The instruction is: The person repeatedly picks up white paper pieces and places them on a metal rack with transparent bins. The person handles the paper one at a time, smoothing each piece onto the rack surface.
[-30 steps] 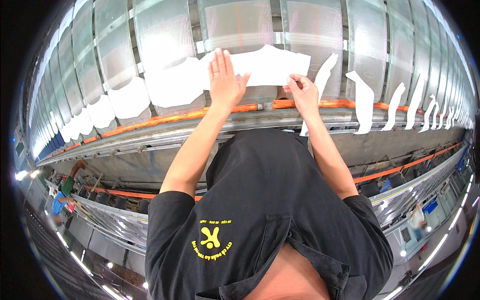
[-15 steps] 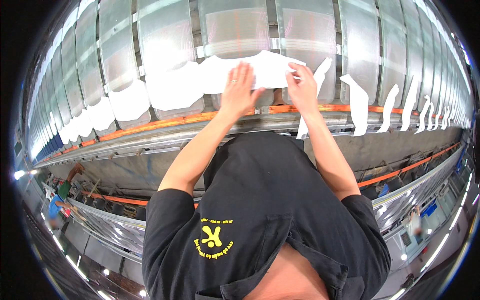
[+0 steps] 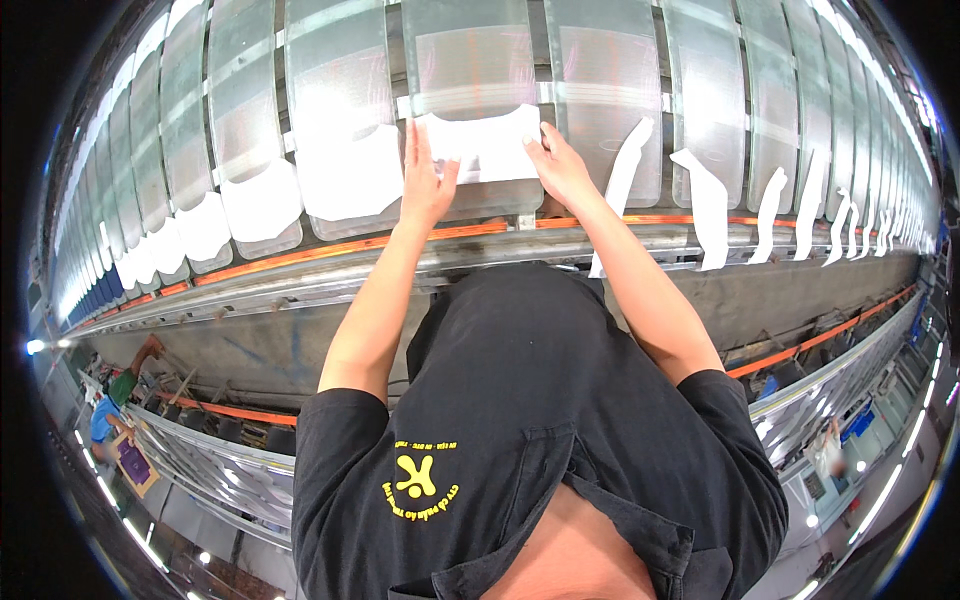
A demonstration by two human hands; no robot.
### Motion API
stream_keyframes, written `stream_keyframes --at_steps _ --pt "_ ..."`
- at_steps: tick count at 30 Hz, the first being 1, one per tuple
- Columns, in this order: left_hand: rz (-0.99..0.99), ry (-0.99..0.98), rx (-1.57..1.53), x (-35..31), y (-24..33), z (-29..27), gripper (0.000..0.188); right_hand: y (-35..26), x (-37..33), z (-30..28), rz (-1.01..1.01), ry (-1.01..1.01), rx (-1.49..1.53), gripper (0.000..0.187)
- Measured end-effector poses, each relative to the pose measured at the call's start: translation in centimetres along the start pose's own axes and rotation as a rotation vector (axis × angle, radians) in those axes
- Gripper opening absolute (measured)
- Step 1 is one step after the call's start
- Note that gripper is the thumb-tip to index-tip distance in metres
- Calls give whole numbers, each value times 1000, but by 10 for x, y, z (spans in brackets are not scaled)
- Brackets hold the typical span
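Observation:
A white cut fabric piece (image 3: 485, 152) with a scooped upper edge lies flat across one of the pale, translucent boards in front of me. My left hand (image 3: 428, 188) rests along its left edge, fingers stretched out and held upright, thumb apart over the cloth. At the opposite edge is my right hand (image 3: 562, 170), its thumb on the fabric and its fingers lying along the board's side, partly hidden from view. Neither hand visibly lifts the cloth. Directly left, a similar white piece (image 3: 350, 175) covers the neighbouring board.
Long rows of boards curve away on both sides. Narrow white fabric strips (image 3: 708, 215) hang over boards on the right. An orange rail (image 3: 350, 243) runs along the near side. Behind me stands another line, with a person in blue (image 3: 103, 418) at left and another person (image 3: 828, 452) at right.
My left hand has slid left to the fabric's edge. My right hand has moved left and released its pinch; the fabric's right end now lies flat. The person in blue now has a purple-centred panel.

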State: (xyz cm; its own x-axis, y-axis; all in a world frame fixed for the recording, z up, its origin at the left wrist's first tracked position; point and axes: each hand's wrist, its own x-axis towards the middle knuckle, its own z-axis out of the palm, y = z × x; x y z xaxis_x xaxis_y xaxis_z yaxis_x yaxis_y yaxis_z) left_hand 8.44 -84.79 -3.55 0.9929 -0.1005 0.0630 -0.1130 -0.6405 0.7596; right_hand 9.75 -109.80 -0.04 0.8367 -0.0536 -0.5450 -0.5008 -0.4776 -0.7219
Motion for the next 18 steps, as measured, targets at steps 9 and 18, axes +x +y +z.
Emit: stream_keyframes --at_steps 9,18 --pt "-313 0 -254 -1 -2 -9 67 -6 -17 -14 -35 77 26 58" --pt "202 -278 146 -18 34 -33 34 2 -39 12 -741 12 -375 30"
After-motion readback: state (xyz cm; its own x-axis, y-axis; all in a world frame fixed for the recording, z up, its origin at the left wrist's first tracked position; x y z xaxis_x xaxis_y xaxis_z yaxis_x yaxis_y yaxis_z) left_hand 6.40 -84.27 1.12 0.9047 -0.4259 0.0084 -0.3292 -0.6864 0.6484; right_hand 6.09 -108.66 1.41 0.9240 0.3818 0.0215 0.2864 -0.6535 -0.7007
